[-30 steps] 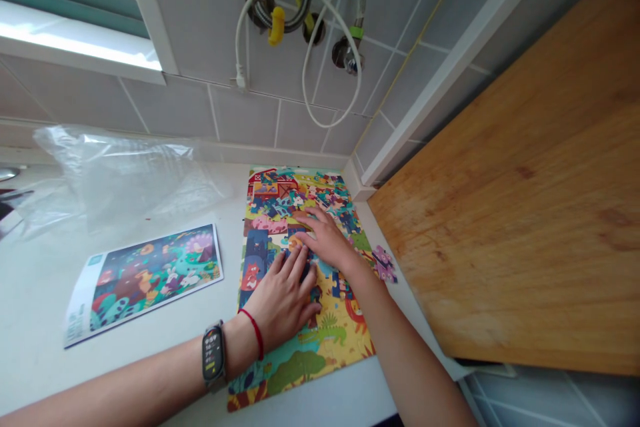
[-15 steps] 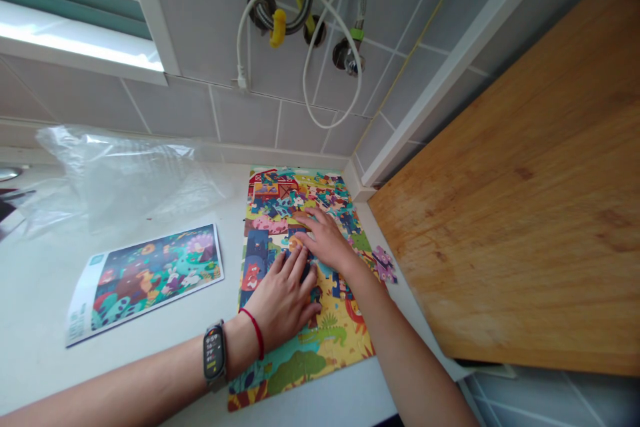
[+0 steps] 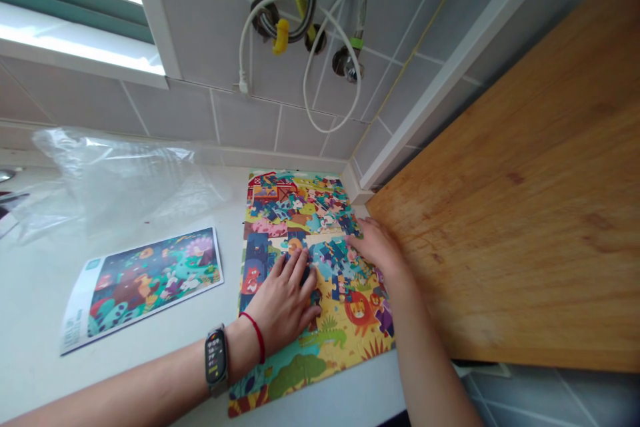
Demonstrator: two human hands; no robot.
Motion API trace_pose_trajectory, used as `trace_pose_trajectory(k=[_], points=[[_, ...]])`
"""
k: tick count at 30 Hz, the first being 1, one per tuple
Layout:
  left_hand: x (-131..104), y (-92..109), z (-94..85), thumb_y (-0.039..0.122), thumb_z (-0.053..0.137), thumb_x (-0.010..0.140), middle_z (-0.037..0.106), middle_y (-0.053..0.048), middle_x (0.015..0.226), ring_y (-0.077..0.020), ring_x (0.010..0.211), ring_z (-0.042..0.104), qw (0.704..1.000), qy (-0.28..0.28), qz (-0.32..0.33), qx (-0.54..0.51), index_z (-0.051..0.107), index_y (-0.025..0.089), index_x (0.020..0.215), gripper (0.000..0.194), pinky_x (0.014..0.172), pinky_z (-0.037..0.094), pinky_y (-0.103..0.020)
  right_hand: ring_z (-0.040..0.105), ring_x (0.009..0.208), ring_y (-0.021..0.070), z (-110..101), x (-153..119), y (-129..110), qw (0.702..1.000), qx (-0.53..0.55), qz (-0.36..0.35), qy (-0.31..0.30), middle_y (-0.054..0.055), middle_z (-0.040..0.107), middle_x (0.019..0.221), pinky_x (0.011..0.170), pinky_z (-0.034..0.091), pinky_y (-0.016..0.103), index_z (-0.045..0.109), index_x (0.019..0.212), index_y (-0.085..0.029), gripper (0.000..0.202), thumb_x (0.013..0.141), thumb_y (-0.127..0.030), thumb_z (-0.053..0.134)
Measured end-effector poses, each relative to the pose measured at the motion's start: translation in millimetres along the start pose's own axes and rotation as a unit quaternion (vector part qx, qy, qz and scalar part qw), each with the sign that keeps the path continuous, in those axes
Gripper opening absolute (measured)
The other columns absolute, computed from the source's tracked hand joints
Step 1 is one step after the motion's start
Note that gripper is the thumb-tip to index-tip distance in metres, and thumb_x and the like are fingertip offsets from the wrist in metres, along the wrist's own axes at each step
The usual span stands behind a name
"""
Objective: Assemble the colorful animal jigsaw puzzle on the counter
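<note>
My left hand lies flat on the colourful jigsaw puzzle, fingers spread over its left middle part. My right hand rests at the puzzle's right edge with thumb and forefinger apart; its other fingers are partly hidden, and I see no piece in it. Loose puzzle pieces lie jumbled across the middle and upper part of the picture. A lion and a crocodile show in the lower part. A purple piece lies by the lower right edge, close to my right forearm.
A printed picture sheet lies left of the puzzle on the white counter. Behind it is a crumpled clear plastic bag. A wooden board leans close on the right. Hoses and a white cable hang at the tiled wall.
My right hand has moved right, from the puzzle's middle to its right edge, uncovering the pieces there. It now hides the spot where purple pieces lay. My left hand stays put.
</note>
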State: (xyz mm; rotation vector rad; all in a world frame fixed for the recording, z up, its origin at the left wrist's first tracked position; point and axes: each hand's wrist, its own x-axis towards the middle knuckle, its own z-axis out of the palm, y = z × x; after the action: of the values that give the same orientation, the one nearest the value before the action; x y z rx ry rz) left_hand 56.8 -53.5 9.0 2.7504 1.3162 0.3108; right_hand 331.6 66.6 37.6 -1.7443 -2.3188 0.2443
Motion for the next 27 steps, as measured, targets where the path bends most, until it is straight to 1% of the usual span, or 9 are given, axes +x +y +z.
trace_pose_trajectory(k=[2,4,6,8,12,14,18,24,27], points=[[-0.2,-0.2,0.3,0.053,0.055,0.104,0.041,-0.029,0.165,-0.0448,0.153,0.041,1.0,-0.001,0.002,0.005,0.058,0.012,0.148,0.06,0.121,0.037,-0.061,0.071,0.116,0.0335,-2.5,-12.8,7.0,0.999,-0.008,0.044,-0.015,0.015,0.075,0.12,0.103,0.055,0.045,0.077,0.121,-0.023,0.04,0.089,-0.046,0.077],[-0.4,-0.5,-0.2,0.051,0.056,0.104,0.041,-0.029,0.165,-0.0449,0.154,0.04,1.0,-0.002,0.006,0.004,0.058,0.011,0.148,0.059,0.122,0.036,-0.061,0.069,0.121,0.0348,-0.1,-19.7,8.3,0.997,0.0,0.08,-0.01,0.018,0.073,0.127,0.108,0.054,0.045,0.077,0.123,-0.02,0.048,0.087,-0.051,0.078],[-0.5,-0.8,-1.0,0.05,0.057,0.104,0.04,-0.029,0.165,-0.0453,0.154,0.04,1.0,-0.005,0.008,0.002,0.058,0.01,0.148,0.059,0.122,0.037,-0.061,0.066,0.127,0.0363,5.8,-20.5,6.7,0.995,0.017,0.098,0.014,0.02,0.069,0.135,0.112,0.051,0.049,0.073,0.131,-0.018,0.057,0.087,-0.054,0.078],[-0.5,-1.1,-1.8,0.048,0.058,0.104,0.039,-0.03,0.166,-0.0462,0.154,0.04,1.0,-0.01,0.009,0.003,0.058,0.01,0.148,0.059,0.121,0.037,-0.062,0.063,0.131,0.0371,12.8,-17.4,5.4,0.993,0.032,0.107,0.047,0.019,0.066,0.141,0.114,0.049,0.051,0.071,0.135,-0.021,0.059,0.087,-0.054,0.078],[-0.5,-1.3,-1.4,0.048,0.057,0.104,0.038,-0.031,0.166,-0.0462,0.155,0.038,1.0,-0.013,0.014,0.01,0.058,0.01,0.15,0.059,0.121,0.038,-0.062,0.064,0.128,0.0342,23.0,-10.1,8.3,0.989,0.07,0.1,0.081,0.016,0.068,0.136,0.112,0.05,0.05,0.074,0.124,-0.022,0.048,0.086,-0.051,0.079],[-0.7,-1.5,-0.3,0.049,0.056,0.105,0.038,-0.031,0.165,-0.0458,0.155,0.038,1.0,-0.009,0.016,0.014,0.058,0.01,0.149,0.059,0.121,0.038,-0.061,0.066,0.124,0.0333,25.8,-8.7,12.0,0.988,0.079,0.099,0.083,0.017,0.069,0.133,0.111,0.051,0.05,0.073,0.124,-0.02,0.048,0.086,-0.05,0.079],[-1.4,-2.0,2.8,0.053,0.054,0.106,0.04,-0.029,0.165,-0.044,0.155,0.04,1.0,0.003,0.013,0.017,0.059,0.011,0.148,0.06,0.122,0.038,-0.059,0.061,0.133,0.0336,29.9,-7.8,20.2,0.987,0.088,0.098,0.088,0.016,0.065,0.142,0.114,0.049,0.05,0.072,0.13,-0.022,0.051,0.085,-0.044,0.08],[-2.1,-3.5,6.9,0.06,0.047,0.107,0.04,-0.028,0.166,-0.0442,0.154,0.04,1.0,0.012,0.015,0.012,0.059,0.012,0.148,0.063,0.122,0.037,-0.059,0.065,0.125,0.0312,33.7,-2.9,32.1,0.984,0.102,0.108,0.096,0.016,0.069,0.129,0.114,0.049,0.046,0.078,0.112,-0.018,0.031,0.084,-0.032,0.078],[-1.8,-3.6,6.1,0.057,0.05,0.107,0.039,-0.029,0.166,-0.0449,0.154,0.04,1.0,0.01,0.017,0.018,0.06,0.011,0.147,0.062,0.122,0.037,-0.059,0.064,0.126,0.0313,35.1,-1.6,34.6,0.983,0.116,0.107,0.094,0.016,0.069,0.132,0.115,0.048,0.047,0.077,0.115,-0.019,0.034,0.083,-0.03,0.078]])
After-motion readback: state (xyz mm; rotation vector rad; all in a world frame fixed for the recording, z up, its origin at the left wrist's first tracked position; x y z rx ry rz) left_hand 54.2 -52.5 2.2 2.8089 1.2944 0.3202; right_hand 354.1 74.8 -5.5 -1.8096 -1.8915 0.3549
